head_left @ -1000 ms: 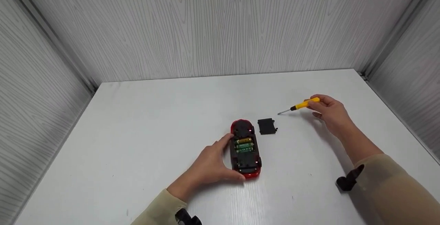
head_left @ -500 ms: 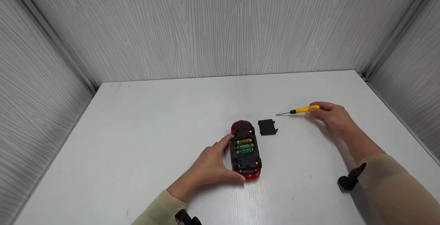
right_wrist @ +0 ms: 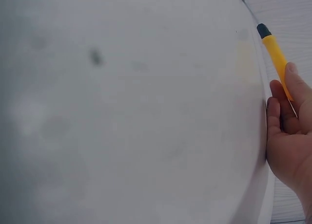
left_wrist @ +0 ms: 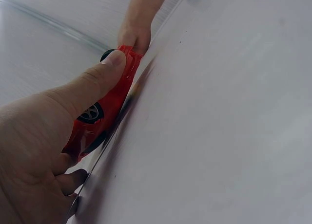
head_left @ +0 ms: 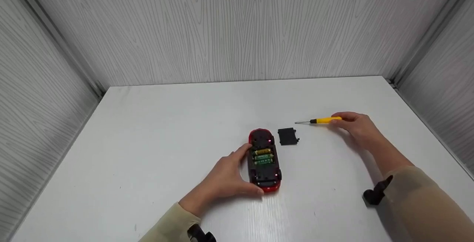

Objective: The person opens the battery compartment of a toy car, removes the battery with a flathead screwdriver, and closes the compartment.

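A red toy car [head_left: 265, 173] lies upside down on the table, its black underside up. Several batteries [head_left: 263, 157] sit in its uncovered compartment, one yellowish and the others green. My left hand [head_left: 226, 179] grips the car from the left, thumb at the near end and fingers along the side; the left wrist view shows the thumb on the red body [left_wrist: 114, 97]. In my right hand [head_left: 357, 127] a yellow screwdriver [head_left: 325, 120] is pinched by the handle end, its metal tip pointing left, low over the table. Between car and screwdriver lies a black battery cover [head_left: 287, 136].
The white table [head_left: 166, 131] extends around both hands. Grey wood-grained panels [head_left: 237, 31] stand behind it and on both sides. Each wrist carries a black camera mount [head_left: 376, 194] near the sleeve.
My right hand has come down and slightly nearer with the screwdriver, which has swung from slanted to almost level. The left hand, car and cover have stayed in place.
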`<state>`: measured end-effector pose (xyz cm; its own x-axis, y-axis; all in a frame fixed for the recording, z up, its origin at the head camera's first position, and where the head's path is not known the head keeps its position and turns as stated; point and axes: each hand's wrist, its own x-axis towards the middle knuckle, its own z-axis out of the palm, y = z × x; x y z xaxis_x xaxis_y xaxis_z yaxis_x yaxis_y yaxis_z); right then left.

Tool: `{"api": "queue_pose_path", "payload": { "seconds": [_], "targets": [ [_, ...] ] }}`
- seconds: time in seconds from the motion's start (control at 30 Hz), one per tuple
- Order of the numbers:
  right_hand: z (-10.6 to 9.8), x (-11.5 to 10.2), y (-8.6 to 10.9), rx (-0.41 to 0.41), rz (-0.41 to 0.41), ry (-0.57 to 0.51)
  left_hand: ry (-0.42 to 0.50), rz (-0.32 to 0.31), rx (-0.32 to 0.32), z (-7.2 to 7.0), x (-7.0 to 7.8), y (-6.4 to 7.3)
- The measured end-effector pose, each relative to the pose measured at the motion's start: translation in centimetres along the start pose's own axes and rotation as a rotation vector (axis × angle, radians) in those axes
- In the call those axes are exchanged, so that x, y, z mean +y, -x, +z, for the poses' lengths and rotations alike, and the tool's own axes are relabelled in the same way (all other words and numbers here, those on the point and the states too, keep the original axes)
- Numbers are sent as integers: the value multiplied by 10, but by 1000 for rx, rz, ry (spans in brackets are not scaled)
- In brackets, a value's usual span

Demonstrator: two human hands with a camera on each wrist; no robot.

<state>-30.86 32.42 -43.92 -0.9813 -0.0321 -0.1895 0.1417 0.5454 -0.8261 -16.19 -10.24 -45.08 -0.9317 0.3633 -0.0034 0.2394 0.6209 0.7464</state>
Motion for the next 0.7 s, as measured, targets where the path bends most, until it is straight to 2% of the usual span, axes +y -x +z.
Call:
{"api": "queue_pose_path", "payload": {
  "seconds": [0.2, 0.7],
  "targets": [
    [2, 0, 2, 1, -42, 49, -10, 19, 4, 0, -1, -1],
    [3, 3, 2, -10, -70, 56, 2, 12, -4, -1, 1, -1]
  ]
}}
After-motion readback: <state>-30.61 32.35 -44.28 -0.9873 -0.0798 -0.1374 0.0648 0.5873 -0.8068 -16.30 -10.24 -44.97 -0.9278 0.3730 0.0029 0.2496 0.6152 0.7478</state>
